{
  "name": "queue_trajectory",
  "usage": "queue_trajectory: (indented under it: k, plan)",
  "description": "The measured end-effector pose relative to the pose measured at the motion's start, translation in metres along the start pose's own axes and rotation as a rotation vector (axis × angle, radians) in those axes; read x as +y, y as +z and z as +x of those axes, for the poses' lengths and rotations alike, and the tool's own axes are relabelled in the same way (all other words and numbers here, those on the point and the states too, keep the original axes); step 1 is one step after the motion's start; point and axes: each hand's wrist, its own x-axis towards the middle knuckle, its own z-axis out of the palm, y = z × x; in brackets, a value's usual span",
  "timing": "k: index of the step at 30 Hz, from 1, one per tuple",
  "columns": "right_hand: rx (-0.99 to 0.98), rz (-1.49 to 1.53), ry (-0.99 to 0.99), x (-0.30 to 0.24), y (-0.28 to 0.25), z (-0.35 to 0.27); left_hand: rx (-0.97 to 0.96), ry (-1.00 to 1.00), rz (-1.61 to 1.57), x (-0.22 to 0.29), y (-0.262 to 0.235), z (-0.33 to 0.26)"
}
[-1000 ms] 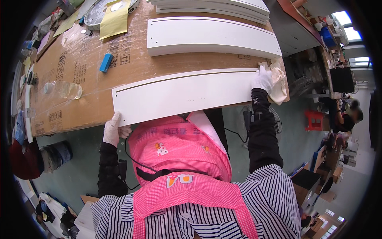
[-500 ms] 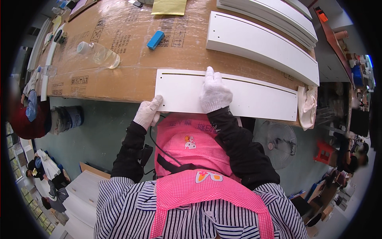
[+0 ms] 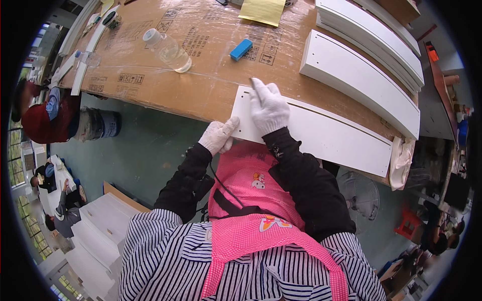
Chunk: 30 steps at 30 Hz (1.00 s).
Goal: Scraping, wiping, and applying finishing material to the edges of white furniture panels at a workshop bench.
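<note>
A long white board [image 3: 331, 125] with a narrow groove along its far edge and small holes at its ends lies at the table's near edge. My left hand [image 3: 219, 134], in a white glove, pinches the board's left end, thumb on top and the other fingers partly hidden below. Over the board's left part is my right hand [image 3: 270, 105], also gloved, its fingers drawn together and pointing past the far edge. A small dark tip shows at those fingertips; I cannot make out what it is.
White boards [image 3: 361, 80] are stacked at the right. A blue block [image 3: 241, 49], a clear bottle [image 3: 173, 54] lying down and a yellow paper [image 3: 261, 11] rest on the cardboard-covered table [image 3: 211, 60]. A pale cloth [image 3: 401, 163] hangs at the right corner; a fan [image 3: 360, 195] stands below.
My right hand has slid left along the board toward its left end. My left hand keeps its hold there. The whole view has shifted and turned a little.
</note>
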Motion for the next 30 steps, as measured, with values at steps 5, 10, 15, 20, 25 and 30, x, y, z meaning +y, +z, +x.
queue_trajectory:
  k: [5, 10, 15, 20, 25, 30]
  plan:
    - [-0.13, -0.22, -0.152, 0.01, 0.004, 0.005, -0.008, -0.041, 0.002, 0.001, -0.002, 0.0]
    - [-0.23, -0.287, -0.319, 0.007, 0.005, 0.017, -0.194, 0.033, -0.08, -0.005, -0.007, -0.006]
    - [-0.607, -0.094, -0.609, 0.003, -0.024, -0.005, -0.157, 0.098, -0.199, -0.022, -0.001, -0.005]
    - [-0.298, 0.028, -0.323, 0.003, -0.013, 0.014, -0.079, 0.146, -0.252, -0.032, 0.008, 0.002]
    - [-0.442, -0.122, -0.434, 0.002, -0.02, 0.012, -0.029, 0.161, -0.293, -0.035, 0.012, 0.003]
    - [-0.681, 0.154, -0.497, 0.003, -0.035, -0.001, -0.119, 0.187, -0.204, -0.033, 0.004, 0.003]
